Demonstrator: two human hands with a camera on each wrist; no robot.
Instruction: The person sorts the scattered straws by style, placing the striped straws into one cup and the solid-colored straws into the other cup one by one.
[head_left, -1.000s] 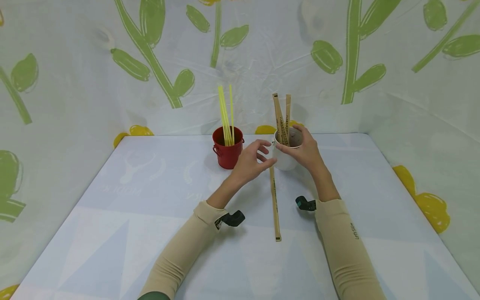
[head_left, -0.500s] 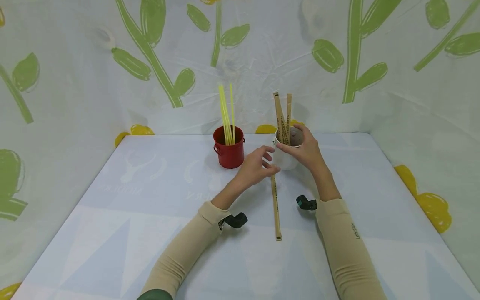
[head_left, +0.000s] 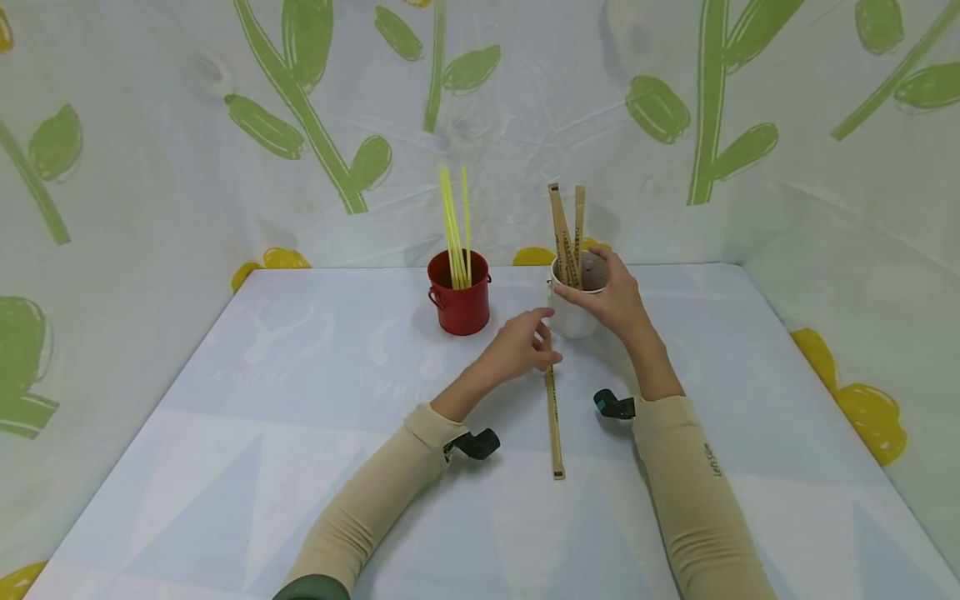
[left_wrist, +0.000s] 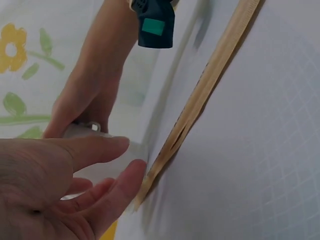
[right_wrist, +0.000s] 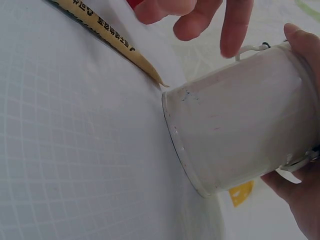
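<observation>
A slim brown paper-wrapped stick [head_left: 554, 425] with dark print lies lengthwise on the table; its contents are hidden. My left hand [head_left: 519, 346] hovers over its far end, thumb and fingers apart. In the left wrist view, the thumb and a fingertip of the left hand [left_wrist: 75, 185] come close to the wrapper [left_wrist: 200, 100]; contact cannot be told. My right hand [head_left: 621, 302] holds the white bucket [head_left: 573, 321] by its rim, thumb in front and fingers behind. Several similar wrapped sticks [head_left: 564, 242] stand inside it. The right wrist view shows the bucket's side [right_wrist: 240, 120] and base on the table.
Left of the white bucket stands a red bucket [head_left: 462, 310] with several thin yellow sticks [head_left: 453, 233] upright in it. Both buckets are near the table's [head_left: 337, 500] back edge. Behind rises a pale wall covering [head_left: 525, 100] printed with green plants.
My left hand has moved toward me and slightly right, from beside the white bucket to over the wrapped stick's far end. The right hand stays on the bucket.
</observation>
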